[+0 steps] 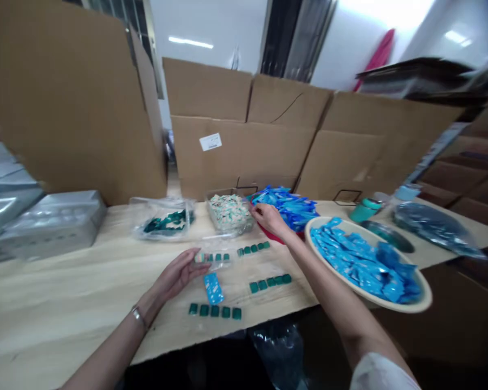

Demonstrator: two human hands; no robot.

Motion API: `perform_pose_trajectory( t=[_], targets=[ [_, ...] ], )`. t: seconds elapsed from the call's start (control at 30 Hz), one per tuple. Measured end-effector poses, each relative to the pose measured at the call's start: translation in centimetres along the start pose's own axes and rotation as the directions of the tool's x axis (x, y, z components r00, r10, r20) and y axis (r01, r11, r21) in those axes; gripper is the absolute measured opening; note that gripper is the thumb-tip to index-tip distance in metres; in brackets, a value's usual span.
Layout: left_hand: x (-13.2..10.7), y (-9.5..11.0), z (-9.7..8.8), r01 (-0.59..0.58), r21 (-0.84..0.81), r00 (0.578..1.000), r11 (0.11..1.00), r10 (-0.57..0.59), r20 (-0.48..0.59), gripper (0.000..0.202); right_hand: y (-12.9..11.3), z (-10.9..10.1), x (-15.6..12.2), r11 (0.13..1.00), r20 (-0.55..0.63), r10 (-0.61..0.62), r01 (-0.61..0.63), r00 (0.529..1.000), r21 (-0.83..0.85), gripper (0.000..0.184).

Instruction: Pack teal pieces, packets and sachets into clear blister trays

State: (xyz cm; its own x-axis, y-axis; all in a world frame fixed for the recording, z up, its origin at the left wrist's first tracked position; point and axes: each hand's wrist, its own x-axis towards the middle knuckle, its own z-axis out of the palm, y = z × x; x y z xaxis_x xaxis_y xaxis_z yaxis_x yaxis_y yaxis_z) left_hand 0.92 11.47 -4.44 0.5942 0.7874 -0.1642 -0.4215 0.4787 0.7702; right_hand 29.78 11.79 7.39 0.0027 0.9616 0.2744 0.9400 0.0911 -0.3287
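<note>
My left hand (181, 273) reaches in from the lower left with thumb and fingers pinched on the end of a clear plastic bag (219, 265), in which a row of small dark green squares shows. A light blue printed packet (213, 288) lies just beside those fingers. My right hand (269, 218) is closed at the fingertips, between a clear tub of small pale and green pieces (230, 213) and a heap of blue packets (288, 206) on a red tray (273, 235). Whatever its fingertips hold is too small to make out.
More rows of green squares (215, 311) lie on the wooden table (85, 303). At right stands a cream basin (426, 295) of light blue packets. A clear bag with dark green pieces (168, 221) lies left of the tub. Cardboard (244, 151) walls off the back.
</note>
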Motion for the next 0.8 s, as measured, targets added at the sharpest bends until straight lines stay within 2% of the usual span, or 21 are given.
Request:
perform_pose_trajectory(
  t=[0.07,0.1,0.17,0.23,0.37,0.5,0.57,0.7,0.8],
  targets=[
    [0.0,0.2,0.1,-0.001,-0.014,1.0,1.0,0.002,0.003,0.028,-2.4,2.3,-2.6,0.983,0.094,-0.166,0.156,0.982,0.1,0.03],
    [0.0,0.3,0.1,0.001,-0.014,1.0,1.0,-0.001,0.002,0.027,-3.8,3.4,-4.2,0.976,0.17,-0.208,0.192,0.963,0.102,0.031],
    [0.1,0.4,0.1,0.0,-0.014,1.0,1.0,0.0,0.004,0.026,-6.3,5.5,-7.2,0.975,0.266,-0.218,0.22,0.939,0.022,0.033],
    [0.1,0.4,-0.1,-0.01,-0.011,1.0,1.0,0.01,0.02,0.026,-8.0,7.4,-9.5,0.976,0.299,-0.193,0.215,0.935,-0.041,0.033],
    [0.1,0.2,-0.3,-0.02,0.001,0.999,1.0,0.02,0.051,0.028,-9.0,10.3,-11.4,0.992,0.231,-0.104,0.118,0.967,-0.047,0.028],
    [0.0,0.3,-0.1,-0.015,0.013,1.0,1.0,0.014,0.022,0.027,-9.0,12.0,-12.0,0.995,0.123,-0.067,0.057,0.99,0.085,0.013],
    [0.0,0.3,0.0,-0.016,0.007,1.0,1.0,0.016,0.013,0.027,-9.0,12.8,-12.3,0.984,0.069,-0.055,0.043,0.996,0.171,0.012],
    [0.1,0.2,-0.4,-0.026,-0.006,1.0,1.0,0.027,0.013,0.028,-9.0,13.7,-12.5,0.945,-0.021,-0.084,0.086,0.996,0.314,0.015],
    [0.3,-0.1,-1.0,-0.037,0.0,0.999,0.999,0.037,0.022,0.031,-8.9,12.7,-12.5,0.905,-0.059,-0.193,0.2,0.98,0.376,0.013]
  ],
)
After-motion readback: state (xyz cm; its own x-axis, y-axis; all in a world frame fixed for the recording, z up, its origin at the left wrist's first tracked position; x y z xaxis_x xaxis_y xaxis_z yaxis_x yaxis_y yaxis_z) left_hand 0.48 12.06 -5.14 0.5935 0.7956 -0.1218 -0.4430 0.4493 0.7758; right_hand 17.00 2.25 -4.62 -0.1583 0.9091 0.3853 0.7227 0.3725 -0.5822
